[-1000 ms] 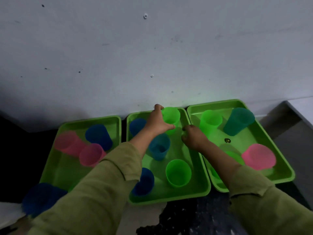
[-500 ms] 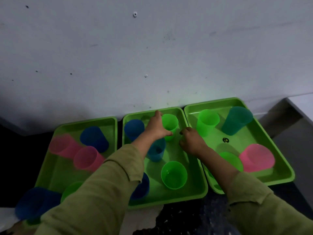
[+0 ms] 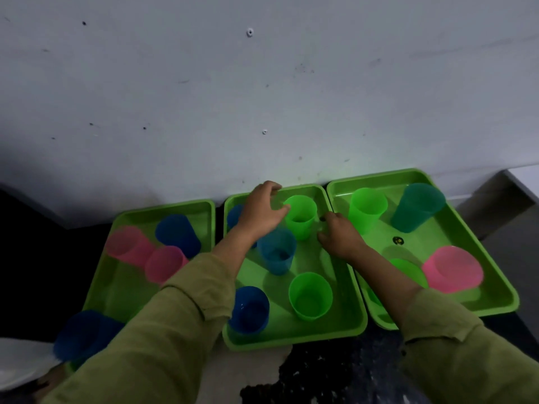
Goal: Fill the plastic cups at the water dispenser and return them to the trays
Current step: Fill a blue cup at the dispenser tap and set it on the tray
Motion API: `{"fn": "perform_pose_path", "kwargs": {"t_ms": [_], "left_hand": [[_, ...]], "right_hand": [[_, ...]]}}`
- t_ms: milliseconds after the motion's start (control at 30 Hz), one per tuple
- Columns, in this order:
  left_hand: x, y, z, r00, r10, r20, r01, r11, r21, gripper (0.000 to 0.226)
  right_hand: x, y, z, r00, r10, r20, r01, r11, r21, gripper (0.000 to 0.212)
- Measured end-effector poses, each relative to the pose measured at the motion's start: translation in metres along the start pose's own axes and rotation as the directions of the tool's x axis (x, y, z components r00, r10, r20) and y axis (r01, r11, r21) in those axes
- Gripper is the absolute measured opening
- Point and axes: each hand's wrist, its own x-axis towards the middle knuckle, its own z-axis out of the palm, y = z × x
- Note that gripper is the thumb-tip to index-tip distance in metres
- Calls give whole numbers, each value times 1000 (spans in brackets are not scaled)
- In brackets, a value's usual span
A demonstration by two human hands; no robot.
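Since half a second ago the left hand [image 3: 262,208] has let go of the lime-green cup [image 3: 302,221] and slid left. Its fingers now arch apart over the far rim of the middle tray [image 3: 294,341], and only the thumb tip reaches the cup's side.

Three lime-green trays lie side by side on the dark speckled counter [image 3: 335,371], their far edges against a scuffed grey wall [image 3: 262,97]. They are rectangular, with rounded corners and raised rims, and they look glossy. The lime-green cup stands upright near the middle tray's far edge. It is a smooth, translucent, tapered tumbler, mouth up; whether it holds water cannot be told.

On the same tray a teal-blue cup [image 3: 275,252] stands at the centre, with a second green cup [image 3: 310,295] and a dark blue cup [image 3: 249,310] toward the near edge. The left tray [image 3: 163,207] and the right tray [image 3: 495,304] carry pink, blue, green and teal cups.

The right hand [image 3: 339,237] lies knuckles up just right of the lime-green cup's base. Its fingers are curled in, and whether they pinch anything cannot be told. Both arms reach forward in loose olive fabric sleeves [image 3: 163,330] with folded cuffs.
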Motion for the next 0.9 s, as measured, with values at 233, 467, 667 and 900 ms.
{"fn": "perform_pose_path", "kwargs": {"t_ms": [233, 467, 667, 900], "left_hand": [[-12, -34, -44, 996, -67, 53, 60, 990, 125, 76], [-25, -72, -44, 944, -240, 228, 195, 960, 202, 103], [-29, -76, -31, 972, -233, 42, 228, 969, 96, 89], [-43, -70, -58, 984, -167, -58, 165, 986, -38, 78]], "right_hand": [[0, -8, -3, 999, -10, -37, 11, 1000, 13, 47], [0, -12, 1, 999, 0, -32, 0, 1000, 17, 47], [0, -13, 0, 999, 9, -37, -8, 1000, 14, 47], [-12, -31, -16, 993, 17, -117, -18, 1000, -3, 43]]}}
